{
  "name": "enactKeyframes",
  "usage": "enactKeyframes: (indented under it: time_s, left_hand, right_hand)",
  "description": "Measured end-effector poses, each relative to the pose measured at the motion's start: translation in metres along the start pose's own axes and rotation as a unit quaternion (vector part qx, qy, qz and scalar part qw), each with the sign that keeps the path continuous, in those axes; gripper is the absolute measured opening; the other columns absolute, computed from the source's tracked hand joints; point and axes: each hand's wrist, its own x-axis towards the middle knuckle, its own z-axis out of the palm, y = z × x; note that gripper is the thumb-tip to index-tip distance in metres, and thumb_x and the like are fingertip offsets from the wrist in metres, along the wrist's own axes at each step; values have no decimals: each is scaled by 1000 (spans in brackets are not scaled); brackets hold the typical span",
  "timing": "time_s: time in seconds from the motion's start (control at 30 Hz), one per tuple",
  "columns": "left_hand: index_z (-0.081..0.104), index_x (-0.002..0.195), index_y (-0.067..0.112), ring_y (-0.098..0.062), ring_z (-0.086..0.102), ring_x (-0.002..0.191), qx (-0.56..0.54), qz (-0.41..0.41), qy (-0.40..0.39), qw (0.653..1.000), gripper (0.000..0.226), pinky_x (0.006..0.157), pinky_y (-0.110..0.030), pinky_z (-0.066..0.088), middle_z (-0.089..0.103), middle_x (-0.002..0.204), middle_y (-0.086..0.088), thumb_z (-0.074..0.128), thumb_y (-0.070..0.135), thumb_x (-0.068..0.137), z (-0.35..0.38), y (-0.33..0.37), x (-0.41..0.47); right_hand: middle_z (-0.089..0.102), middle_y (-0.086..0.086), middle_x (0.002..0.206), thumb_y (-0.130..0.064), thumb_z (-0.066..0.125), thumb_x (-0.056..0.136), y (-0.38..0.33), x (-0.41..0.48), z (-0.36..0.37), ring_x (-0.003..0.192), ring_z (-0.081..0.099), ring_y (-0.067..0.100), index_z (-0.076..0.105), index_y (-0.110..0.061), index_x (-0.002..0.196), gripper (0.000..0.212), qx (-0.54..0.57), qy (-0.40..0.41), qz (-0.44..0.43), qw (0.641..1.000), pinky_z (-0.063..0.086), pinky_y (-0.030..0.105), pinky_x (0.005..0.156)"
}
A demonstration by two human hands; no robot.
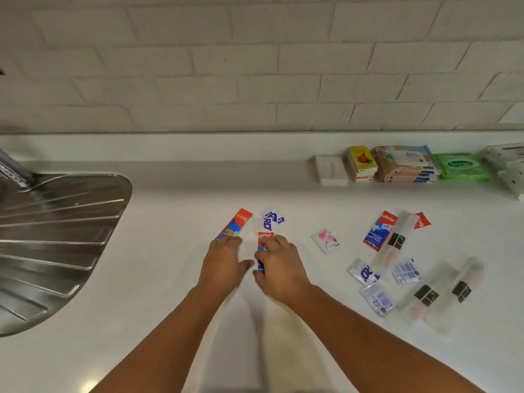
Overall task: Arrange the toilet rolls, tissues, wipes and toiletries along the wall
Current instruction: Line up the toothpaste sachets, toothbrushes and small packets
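My left hand [224, 262] rests on the near end of a red toothpaste box [236, 224] lying on the white counter [170, 279]. My right hand [279, 268] grips a second red and blue toothpaste box [264, 239], with blue and white sachets [271, 219] just beyond it. Further right lie a pink sachet [326, 241], another toothpaste box [378, 231], several clear toothbrush tubes [425, 296] and small sachets [378, 297]. Against the wall stand a white soap box [330, 169], a yellow tissue pack [361, 163], stacked wipes [405, 164], a green wipes pack [460, 165] and white packs [507, 165].
A steel sink drainer [56, 236] fills the left side, with a tap part [14, 171] at the far left. A white brick wall [255, 66] runs along the back of the counter.
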Motion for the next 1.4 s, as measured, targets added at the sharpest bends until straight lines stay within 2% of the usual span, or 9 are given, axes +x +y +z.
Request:
enactKeyframes:
  time_s: [0.27,0.47,0.6,0.83,0.9,1.0,1.17,1.3,1.4]
  left_hand:
    - [62,116,14,-22,65,100,17,-70,-78,994,49,79,-29,49,68,108,-2,79,41,78,-12,19,12]
    - [60,77,9,-26,56,81,-11,-65,-142,988,34,65,-29,37,57,80,-7,72,40,86,-25,22,19]
    - [45,60,14,-24,48,65,-126,-99,-71,984,43,60,-32,34,46,63,-2,70,33,89,-40,20,21]
    - [71,97,19,-13,60,82,-180,52,133,973,7,69,-20,43,68,91,11,70,19,90,-63,41,7]
    - [71,96,21,-10,58,89,-160,123,166,965,9,75,-24,47,69,96,13,71,16,88,-58,48,3]
    - [71,91,21,-7,53,94,-115,190,192,956,15,79,-22,45,69,96,13,74,9,84,-44,56,1]
    - [73,86,19,-15,55,97,-90,256,201,941,26,90,-26,42,69,99,9,70,1,67,-19,78,12]
    - [71,102,22,-12,53,108,-153,146,193,958,31,92,-26,44,64,113,10,66,1,80,-1,105,17]
    - [70,109,25,-3,64,98,-321,-7,129,938,15,89,-22,51,70,106,14,62,22,97,5,127,26]
  right_hand:
    - [46,1,144,-31,65,87,5,-4,-3,133,34,24,65,-15,122,38,36,-38,11,999,39,37,107]
    - [44,0,147,-26,66,88,10,-6,-10,135,34,22,64,-12,123,38,60,-42,22,997,35,30,109]
    - [43,-1,148,-32,66,88,16,-6,-13,134,35,23,63,-14,126,42,72,-51,31,996,36,31,109]
    - [69,1,104,-37,44,100,21,3,-25,102,59,25,71,-15,94,36,175,-6,77,982,49,34,88]
    - [71,2,88,-43,35,104,23,6,-43,86,67,21,69,-14,85,49,290,11,133,947,53,33,78]
    - [73,-1,73,-53,32,101,34,10,-66,70,70,9,71,-21,84,54,504,20,226,833,56,24,67]
    - [68,30,92,-24,59,95,68,15,-83,71,68,30,66,6,96,31,579,11,238,780,54,49,64]
    - [71,20,91,-12,57,96,100,15,-90,63,64,23,70,-6,97,14,598,23,261,757,51,36,56]
    - [71,18,91,-16,58,96,131,18,-97,62,66,35,68,-8,97,13,581,23,280,764,52,46,63]
